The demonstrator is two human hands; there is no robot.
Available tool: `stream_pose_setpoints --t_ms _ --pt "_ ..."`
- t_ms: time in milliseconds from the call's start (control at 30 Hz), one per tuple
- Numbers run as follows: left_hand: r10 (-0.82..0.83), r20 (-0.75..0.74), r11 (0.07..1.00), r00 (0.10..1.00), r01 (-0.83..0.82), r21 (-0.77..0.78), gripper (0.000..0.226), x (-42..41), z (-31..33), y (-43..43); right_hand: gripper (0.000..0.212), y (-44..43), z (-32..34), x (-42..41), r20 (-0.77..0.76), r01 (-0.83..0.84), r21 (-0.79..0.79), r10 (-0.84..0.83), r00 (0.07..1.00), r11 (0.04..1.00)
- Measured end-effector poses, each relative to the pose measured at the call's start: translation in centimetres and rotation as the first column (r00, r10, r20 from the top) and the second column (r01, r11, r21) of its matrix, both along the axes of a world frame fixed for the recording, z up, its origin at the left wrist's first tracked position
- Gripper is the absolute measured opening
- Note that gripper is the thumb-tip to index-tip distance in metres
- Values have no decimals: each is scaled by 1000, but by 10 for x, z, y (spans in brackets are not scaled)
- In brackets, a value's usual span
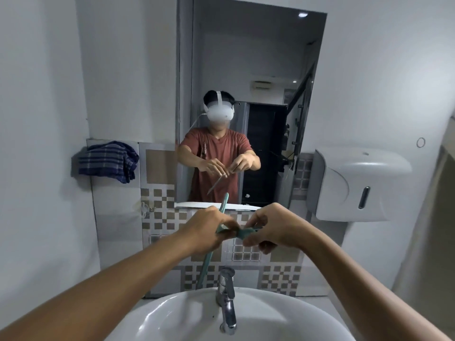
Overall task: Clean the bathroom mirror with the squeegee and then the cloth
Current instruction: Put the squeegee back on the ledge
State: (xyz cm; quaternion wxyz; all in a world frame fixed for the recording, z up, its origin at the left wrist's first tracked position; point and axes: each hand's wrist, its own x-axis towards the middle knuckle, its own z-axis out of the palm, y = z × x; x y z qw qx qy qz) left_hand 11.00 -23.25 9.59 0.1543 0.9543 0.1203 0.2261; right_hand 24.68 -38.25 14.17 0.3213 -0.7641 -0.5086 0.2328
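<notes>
I hold a teal squeegee point(242, 233) in both hands, just below the bathroom mirror point(248, 70). My left hand point(209, 230) grips it near the long blade, which runs steeply from above my knuckles down toward the tap. My right hand point(273, 227) pinches the handle end. A blue checked cloth point(108, 161) lies bunched on a ledge to the left of the mirror. The mirror reflects a person holding the squeegee the same way.
A white basin point(152, 313) with a chrome tap point(226, 296) sits directly below my hands. A white paper towel dispenser point(354, 185) hangs on the right wall. Patterned tiles cover the wall under the mirror.
</notes>
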Motion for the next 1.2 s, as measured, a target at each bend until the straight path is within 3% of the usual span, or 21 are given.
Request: stream_pose_setpoints --t_ms 133,233,433,567,700,867,1033,1200 --pt "48 -22 997 999 -49 -67 15 -10 -1 0 29 -3 11 6 -249 -40 50 51 967 998" --pt "104 -14 986 994 -105 -132 13 -19 -5 5 24 2 10 8 -341 -24 162 79 937 986" --pt "163 88 944 983 -130 -302 15 -38 -10 14 10 45 -9 -17 -215 50 382 36 976 923" --pt "239 279 919 930 -123 -375 24 -53 -13 28 21 73 -16 -39 -188 37 450 54 981 892" --pt "295 349 905 889 -143 -402 45 -70 -20 44 35 104 -28 -60 -188 8 491 98 977 871" --pt "303 378 916 875 -159 -368 87 -93 -32 76 50 147 -49 -82 -100 -60 512 129 987 857" --pt "330 365 917 871 -203 -343 87 -108 -46 109 85 190 -76 -99 58 -148 456 137 989 877" --pt "381 285 898 880 -279 -339 92 -112 -66 153 87 235 -91 -105 101 -164 402 135 986 901"
